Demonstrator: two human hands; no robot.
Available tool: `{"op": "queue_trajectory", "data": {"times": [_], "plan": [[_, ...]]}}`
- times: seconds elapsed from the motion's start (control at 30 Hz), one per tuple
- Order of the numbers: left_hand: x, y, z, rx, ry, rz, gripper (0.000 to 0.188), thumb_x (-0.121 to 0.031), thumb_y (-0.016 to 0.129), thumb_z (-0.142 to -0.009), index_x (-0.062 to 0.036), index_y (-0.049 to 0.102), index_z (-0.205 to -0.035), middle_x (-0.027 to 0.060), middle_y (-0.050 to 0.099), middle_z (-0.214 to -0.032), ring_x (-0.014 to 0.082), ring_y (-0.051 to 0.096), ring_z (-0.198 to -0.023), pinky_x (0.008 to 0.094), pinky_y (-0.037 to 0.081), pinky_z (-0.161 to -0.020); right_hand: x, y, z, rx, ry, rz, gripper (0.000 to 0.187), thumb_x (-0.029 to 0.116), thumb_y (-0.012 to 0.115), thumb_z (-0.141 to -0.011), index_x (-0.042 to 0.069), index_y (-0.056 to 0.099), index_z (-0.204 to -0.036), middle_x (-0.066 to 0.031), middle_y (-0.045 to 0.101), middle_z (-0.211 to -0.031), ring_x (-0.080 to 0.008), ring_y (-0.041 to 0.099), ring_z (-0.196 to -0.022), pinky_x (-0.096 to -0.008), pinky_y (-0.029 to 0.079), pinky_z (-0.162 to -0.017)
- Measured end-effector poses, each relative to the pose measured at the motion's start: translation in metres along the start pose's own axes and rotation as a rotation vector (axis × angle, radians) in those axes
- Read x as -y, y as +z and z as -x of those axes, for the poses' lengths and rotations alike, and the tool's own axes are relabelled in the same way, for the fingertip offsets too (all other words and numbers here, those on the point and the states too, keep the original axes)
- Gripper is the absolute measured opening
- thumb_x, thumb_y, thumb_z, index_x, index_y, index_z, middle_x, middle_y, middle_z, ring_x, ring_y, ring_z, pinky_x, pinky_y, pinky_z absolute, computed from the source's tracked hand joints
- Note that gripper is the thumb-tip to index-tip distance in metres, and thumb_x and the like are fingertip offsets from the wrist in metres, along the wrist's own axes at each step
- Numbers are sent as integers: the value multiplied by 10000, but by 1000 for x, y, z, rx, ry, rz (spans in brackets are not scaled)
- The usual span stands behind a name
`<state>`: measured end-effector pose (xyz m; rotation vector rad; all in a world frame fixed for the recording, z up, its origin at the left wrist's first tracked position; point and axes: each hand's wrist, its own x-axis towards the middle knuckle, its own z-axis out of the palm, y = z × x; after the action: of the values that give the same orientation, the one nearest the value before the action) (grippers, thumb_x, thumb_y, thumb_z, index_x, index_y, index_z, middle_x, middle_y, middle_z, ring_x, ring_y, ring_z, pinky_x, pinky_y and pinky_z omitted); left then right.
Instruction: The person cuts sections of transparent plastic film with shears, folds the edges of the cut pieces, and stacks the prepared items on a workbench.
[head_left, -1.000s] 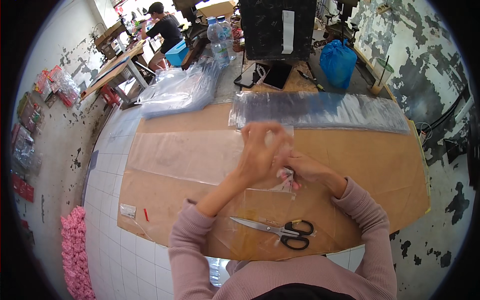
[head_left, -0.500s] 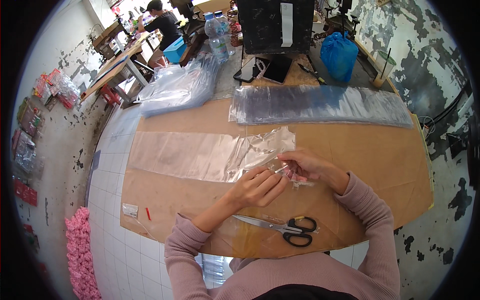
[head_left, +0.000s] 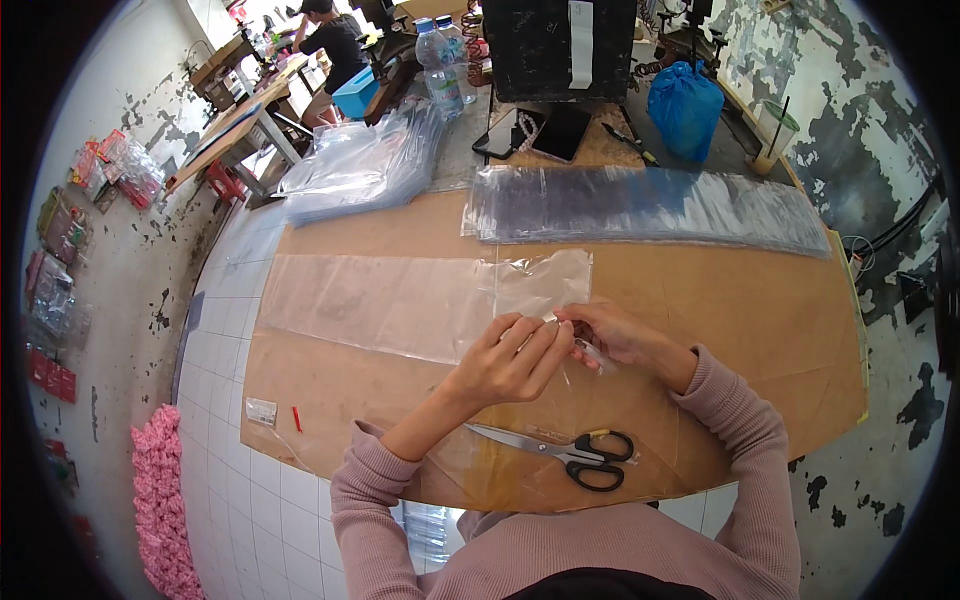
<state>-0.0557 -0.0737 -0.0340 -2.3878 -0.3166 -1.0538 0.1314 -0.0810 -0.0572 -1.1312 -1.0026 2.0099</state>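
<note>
A long clear plastic sleeve [head_left: 375, 300] lies flat across the brown-covered table, its crinkled right end running under my fingers. At that end's near corner my left hand [head_left: 512, 358] is closed in a pinch on the clear plastic. Touching it, my right hand [head_left: 612, 332] pinches the same gathered film between thumb and forefinger. A crumpled bit of clear film [head_left: 597, 355] sticks out below the right fingers. Something small and white shows between the fingertips, too little to name. Nearer to me lie scissors [head_left: 590, 458] with black handles, blades pointing left.
A stack of clear sleeves [head_left: 650, 208] lies along the far side; a pile of larger clear bags [head_left: 360, 165] is at far left. Phones [head_left: 562, 135], a blue bag [head_left: 685, 112], a cup [head_left: 773, 135] and bottles [head_left: 438, 65] stand behind. A red stick [head_left: 296, 419] lies front left.
My left hand has turned more upright and its fingertips meet the right ones. The sleeve's end lies smoother. The film below the right hand has been drawn up into a smaller bunch.
</note>
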Motion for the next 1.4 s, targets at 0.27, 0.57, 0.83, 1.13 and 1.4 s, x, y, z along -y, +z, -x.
{"op": "queue_trajectory", "data": {"times": [0.27,0.57,0.83,1.13,1.4], "plan": [[-8,-6,-11,35,-254,364,214,-50,601,-671,-93,622,-880,2,569,-855,150,545,-764,302,382,-746,-2,1,-2,-33,-61,-7,336,296,468,-893,52,540,-672,-46,512,-533,-126,488,-396,-240,385,-367],[-47,-21,9,324,-132,1125,70,-84,596,-726,-122,571,-779,3,598,-912,135,567,-940,364,338,-878,4,-11,46,242,-5,712,392,342,436,-927,49,581,-712,-16,526,-553,-82,513,-469,-209,416,-440],[5,-104,82,639,-672,1096,87,-40,582,-771,-82,586,-695,25,602,-822,207,573,-888,364,427,-816,49,-120,113,50,152,864,441,353,466,-903,43,527,-595,-43,481,-466,-142,517,-402,-254,421,-395],[96,-146,108,392,-1051,-441,177,-124,505,-837,17,567,-925,172,586,-909,260,567,-862,364,422,-805,19,-55,60,198,-66,238,430,417,467,-893,43,529,-690,-65,539,-588,-145,522,-468,-256,435,-451],[-89,-43,7,-473,-1885,1952,420,-105,498,-897,-7,332,-1270,89,483,-1177,203,519,-1037,296,431,-898,-1,-10,39,-92,-184,-7,398,405,436,-912,51,576,-796,-54,578,-698,-113,527,-581,-237,429,-492]]}}
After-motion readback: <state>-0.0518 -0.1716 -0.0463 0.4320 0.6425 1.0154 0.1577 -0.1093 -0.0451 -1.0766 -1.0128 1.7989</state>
